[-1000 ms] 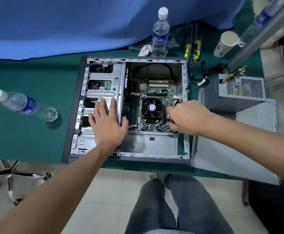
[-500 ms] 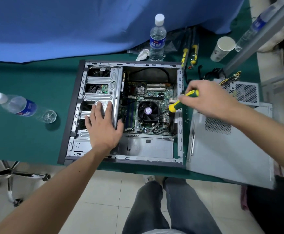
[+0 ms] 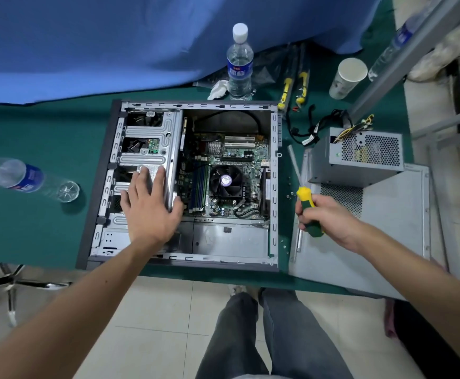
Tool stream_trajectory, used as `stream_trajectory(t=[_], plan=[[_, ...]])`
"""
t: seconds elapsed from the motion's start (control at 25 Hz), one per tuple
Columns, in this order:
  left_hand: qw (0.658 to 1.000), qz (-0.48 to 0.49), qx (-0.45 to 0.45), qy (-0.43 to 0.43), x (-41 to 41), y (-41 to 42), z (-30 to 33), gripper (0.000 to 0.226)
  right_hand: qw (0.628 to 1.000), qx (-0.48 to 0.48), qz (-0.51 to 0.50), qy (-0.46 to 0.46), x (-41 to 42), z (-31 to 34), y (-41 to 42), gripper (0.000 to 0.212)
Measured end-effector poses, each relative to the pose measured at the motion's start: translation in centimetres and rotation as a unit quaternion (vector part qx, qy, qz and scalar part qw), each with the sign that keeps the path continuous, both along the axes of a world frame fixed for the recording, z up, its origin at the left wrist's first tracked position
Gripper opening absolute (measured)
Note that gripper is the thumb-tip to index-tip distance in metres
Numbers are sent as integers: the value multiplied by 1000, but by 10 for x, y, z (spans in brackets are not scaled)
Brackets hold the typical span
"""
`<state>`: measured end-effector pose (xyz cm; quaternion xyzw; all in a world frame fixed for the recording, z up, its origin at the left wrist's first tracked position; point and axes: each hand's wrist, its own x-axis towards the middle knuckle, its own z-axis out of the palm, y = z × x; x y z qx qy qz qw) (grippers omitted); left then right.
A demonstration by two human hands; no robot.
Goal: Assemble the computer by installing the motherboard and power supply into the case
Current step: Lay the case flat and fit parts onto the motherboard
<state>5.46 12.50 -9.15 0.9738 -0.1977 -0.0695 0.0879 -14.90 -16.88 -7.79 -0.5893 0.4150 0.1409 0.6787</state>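
Case [image 3: 274, 187] open on green worktop [image 3: 45, 127], motherboard [image 3: 223, 176] seated inside. Left hand [image 3: 149, 212] flat, fingers straight, on drive cage [image 3: 146, 143]. Right hand [image 3: 330, 220] at 3 o'clock of case, grasping screwdriver [image 3: 308, 212]. Power supply [image 3: 360, 155] at 2 o'clock, on side panel [image 3: 387, 242].

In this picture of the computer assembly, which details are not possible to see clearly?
All in the head view:
- Screwdriver tip: motion-blurred, and the right hand covers its lower handle.
- Loose screws beside the case: too small to count.
- Drive cage: partly covered by the left hand.
- Lying water bottle: cap cut off by the left edge.
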Motion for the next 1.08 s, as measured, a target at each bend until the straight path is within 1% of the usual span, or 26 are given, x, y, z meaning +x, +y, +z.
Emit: stream_trajectory(t=[0.08,0.12,0.24,0.4,0.64,0.76,0.88,0.96,1.08], plan=[[1000,-3,-1,-2,0,0,0,76,997,-67,-3,39,-17,-25,7,12],[1000,-3,-1,-3,-1,0,0,76,994,-86,-8,63,-26,-38,13,10],[1000,-4,3,-8,0,0,-2,76,988,-105,-21,115,-37,-68,36,4],[1000,-3,7,-10,0,-1,-4,77,979,-118,-63,151,-30,-89,53,11],[1000,-2,5,-15,0,0,-6,76,969,-166,-51,176,-23,-103,63,20],[1000,1,1,-16,0,-1,-5,75,970,-153,-56,180,-20,-104,62,21],[1000,0,-2,-15,-2,-1,-3,74,973,-151,-44,166,-20,-101,61,9],[1000,1,0,-15,-3,-1,-2,74,978,-134,-73,146,-25,-97,60,5],[1000,3,0,-10,-2,-2,0,74,980,-118,-123,107,-32,-84,52,5]])
